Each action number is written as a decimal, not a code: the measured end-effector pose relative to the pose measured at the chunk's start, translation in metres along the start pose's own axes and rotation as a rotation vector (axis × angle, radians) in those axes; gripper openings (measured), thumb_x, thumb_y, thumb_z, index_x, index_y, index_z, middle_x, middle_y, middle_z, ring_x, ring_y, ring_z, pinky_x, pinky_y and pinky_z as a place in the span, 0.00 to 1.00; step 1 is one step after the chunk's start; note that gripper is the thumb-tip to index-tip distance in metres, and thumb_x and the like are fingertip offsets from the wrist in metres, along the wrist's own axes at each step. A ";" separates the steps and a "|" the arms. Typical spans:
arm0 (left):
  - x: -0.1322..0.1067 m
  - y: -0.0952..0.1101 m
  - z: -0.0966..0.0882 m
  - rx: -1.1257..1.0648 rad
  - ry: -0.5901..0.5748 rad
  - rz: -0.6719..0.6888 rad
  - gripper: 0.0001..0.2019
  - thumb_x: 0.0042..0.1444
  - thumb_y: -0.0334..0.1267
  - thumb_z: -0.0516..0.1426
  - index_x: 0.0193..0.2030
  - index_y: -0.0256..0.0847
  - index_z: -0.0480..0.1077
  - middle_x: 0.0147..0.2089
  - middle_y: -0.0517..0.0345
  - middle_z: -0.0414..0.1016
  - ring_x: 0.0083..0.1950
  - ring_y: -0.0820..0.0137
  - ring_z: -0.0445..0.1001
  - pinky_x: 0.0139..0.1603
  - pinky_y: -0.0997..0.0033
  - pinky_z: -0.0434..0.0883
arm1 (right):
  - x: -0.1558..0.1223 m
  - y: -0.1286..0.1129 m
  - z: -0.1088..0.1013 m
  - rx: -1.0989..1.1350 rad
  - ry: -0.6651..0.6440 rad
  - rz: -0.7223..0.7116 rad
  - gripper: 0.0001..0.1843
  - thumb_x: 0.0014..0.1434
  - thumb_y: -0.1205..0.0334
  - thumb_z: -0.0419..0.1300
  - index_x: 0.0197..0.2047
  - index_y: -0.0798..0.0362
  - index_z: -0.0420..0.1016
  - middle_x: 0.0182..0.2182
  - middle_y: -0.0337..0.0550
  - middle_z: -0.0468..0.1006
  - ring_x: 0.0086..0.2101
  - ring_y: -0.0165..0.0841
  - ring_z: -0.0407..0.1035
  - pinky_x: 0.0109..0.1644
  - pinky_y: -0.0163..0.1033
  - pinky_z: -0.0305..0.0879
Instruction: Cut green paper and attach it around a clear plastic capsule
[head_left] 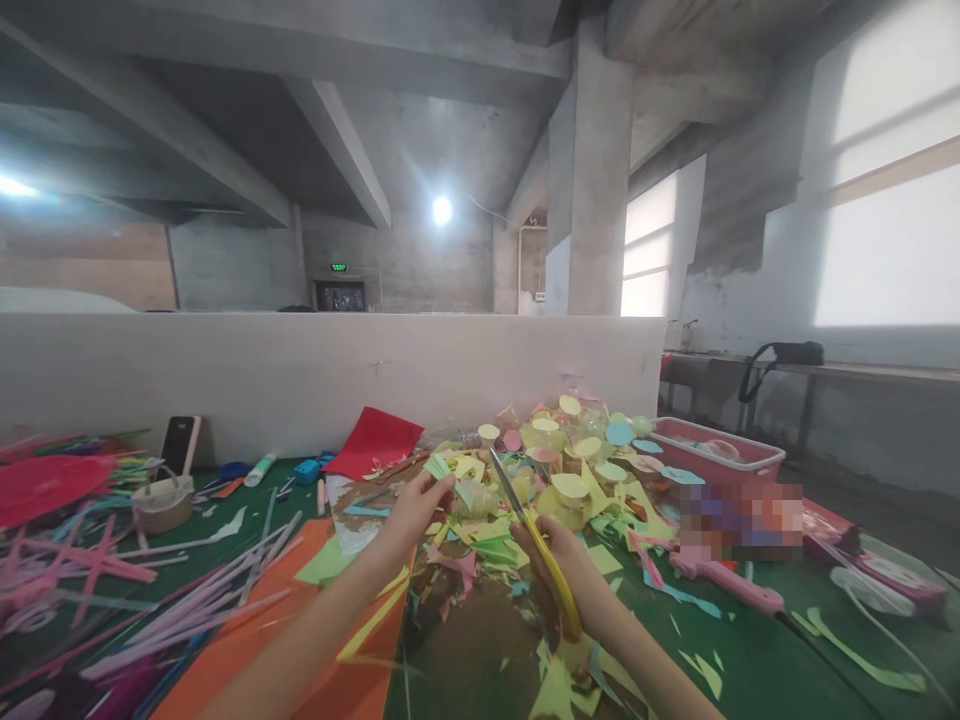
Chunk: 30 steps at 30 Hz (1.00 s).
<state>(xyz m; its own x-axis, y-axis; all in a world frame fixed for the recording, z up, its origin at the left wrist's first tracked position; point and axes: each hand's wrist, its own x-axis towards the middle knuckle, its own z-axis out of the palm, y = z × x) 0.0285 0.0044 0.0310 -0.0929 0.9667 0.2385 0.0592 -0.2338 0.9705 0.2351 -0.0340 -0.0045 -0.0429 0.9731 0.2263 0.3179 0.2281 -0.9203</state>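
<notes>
My left hand (420, 510) pinches a small piece of pale green paper (436, 467) above a heap of scraps. Yellow-handled scissors (551, 565) are gripped in my right hand (566, 560), with the blades (506, 480) pointing up and toward the left hand. The blades look closed or nearly so, and stay apart from the green paper. Around and beyond both hands lie yellow, green, pink and blue paper cuttings (495, 540). Behind them is a cluster of clear, roundish items with paper discs (570, 486) on top.
Orange sheets (277, 610) and pink straw-like strips (202, 590) lie at left, near a tape roll (163, 500) and a phone (180, 445). A red sheet (375, 443) rests by the white partition (330, 370). At right are a pink glue gun (731, 582) with a cord and a pink basket (720, 455).
</notes>
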 end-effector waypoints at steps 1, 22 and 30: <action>0.001 0.000 -0.002 0.000 0.014 0.005 0.23 0.41 0.57 0.64 0.26 0.40 0.64 0.21 0.65 0.67 0.22 0.77 0.65 0.22 0.77 0.61 | 0.001 0.001 0.000 -0.007 -0.005 0.004 0.30 0.48 0.30 0.59 0.24 0.48 0.56 0.13 0.27 0.55 0.17 0.26 0.54 0.21 0.32 0.47; -0.015 0.011 0.017 0.124 -0.382 0.062 0.26 0.46 0.60 0.62 0.43 0.41 0.73 0.45 0.53 0.77 0.44 0.66 0.73 0.37 0.72 0.68 | 0.005 0.032 0.015 0.412 -0.432 -0.032 0.29 0.55 0.29 0.55 0.32 0.49 0.59 0.12 0.25 0.56 0.11 0.22 0.50 0.13 0.29 0.48; -0.010 0.005 0.008 0.097 -0.337 0.042 0.20 0.43 0.55 0.64 0.33 0.39 0.72 0.30 0.59 0.74 0.32 0.72 0.70 0.33 0.73 0.66 | 0.004 0.027 0.011 0.350 -0.467 -0.053 0.30 0.56 0.27 0.52 0.31 0.49 0.59 0.11 0.25 0.56 0.11 0.22 0.50 0.13 0.29 0.48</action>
<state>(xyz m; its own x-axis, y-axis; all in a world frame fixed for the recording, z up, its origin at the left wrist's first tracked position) 0.0375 -0.0056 0.0330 0.2444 0.9403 0.2371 0.1518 -0.2786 0.9483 0.2328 -0.0237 -0.0324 -0.4883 0.8532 0.1834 -0.0246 0.1966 -0.9802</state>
